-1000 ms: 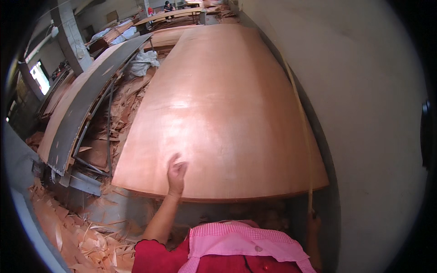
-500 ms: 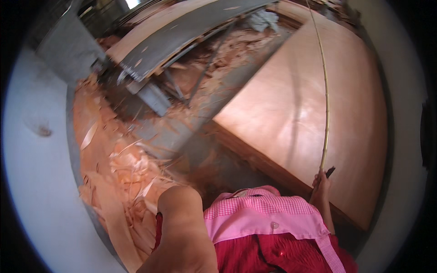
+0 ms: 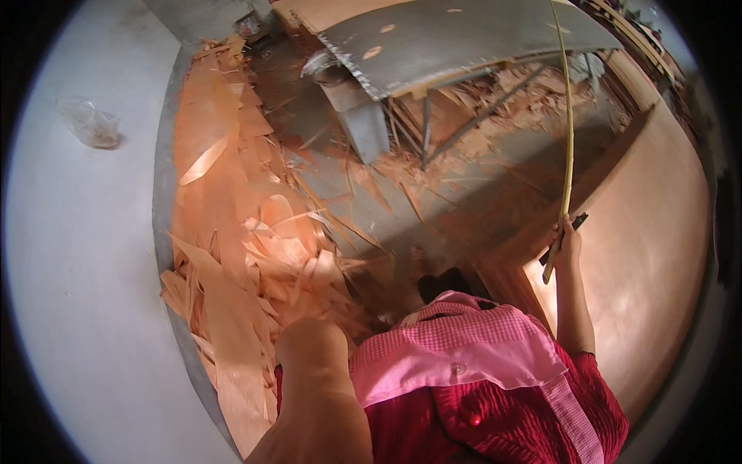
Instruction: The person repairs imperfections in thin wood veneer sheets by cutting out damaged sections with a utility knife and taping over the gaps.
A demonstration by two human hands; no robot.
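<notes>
My right hand is closed around a long, thin yellow bamboo pole and a short dark object, too small to identify. The pole rises past the near corner of a large reddish plywood panel on a stack at the right. My bent left arm crosses the bottom of the head view beside my pink checked apron; its hand is not visible.
Torn veneer scraps pile along a white wall at left, where a clear plastic bag shows. A grey-topped board rests on a metal frame ahead, above scrap-strewn grey floor.
The view has swung left toward the scraps and white wall. The pole came across into the middle-right in my right hand. My left hand, earlier over the panel, has left the view.
</notes>
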